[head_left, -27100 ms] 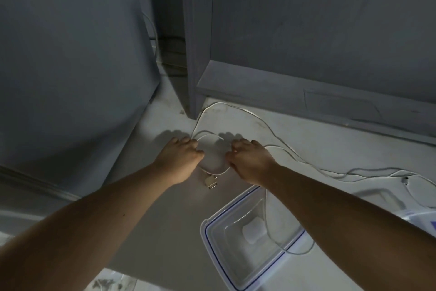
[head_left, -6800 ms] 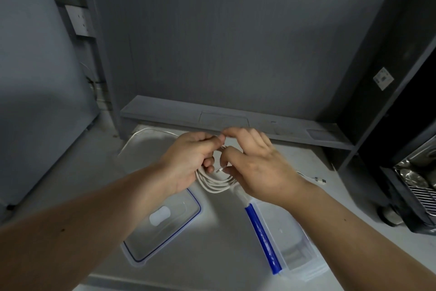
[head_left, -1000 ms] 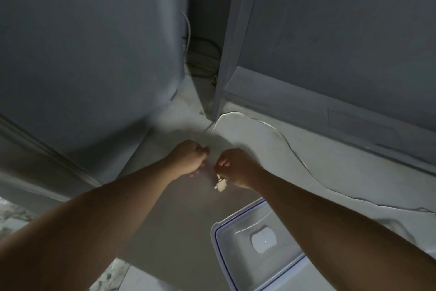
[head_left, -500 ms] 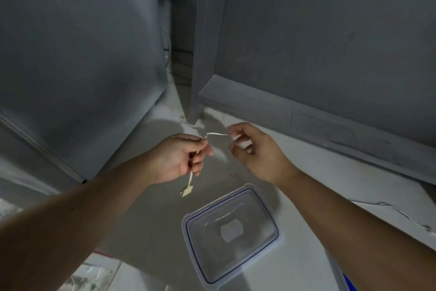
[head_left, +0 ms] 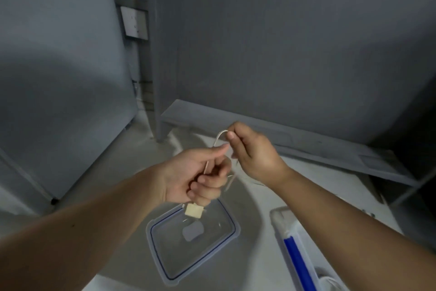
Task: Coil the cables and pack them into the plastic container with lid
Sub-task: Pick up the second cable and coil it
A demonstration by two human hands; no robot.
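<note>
My left hand (head_left: 195,177) is closed around a thin white cable (head_left: 218,137), whose flat plug (head_left: 194,210) hangs just below the fist. My right hand (head_left: 253,153) pinches the same cable a little higher and to the right, bending it into a small loop between the two hands. Below the hands, the clear lid with a blue seal line (head_left: 192,235) lies flat on the white surface. The plastic container (head_left: 292,248) with a blue clip stands at the lower right, with a white coiled cable partly visible inside it at the frame's bottom edge.
A grey cabinet panel (head_left: 59,78) rises on the left and a grey wall with a low ledge (head_left: 283,135) runs behind the hands. A wall socket plate (head_left: 134,21) sits in the back corner. Dark furniture stands at the far right.
Both hands have lifted the cable higher and drawn closer together. The right hand has curved the cable into a loop above the left fist. The view has swung right, showing the container.
</note>
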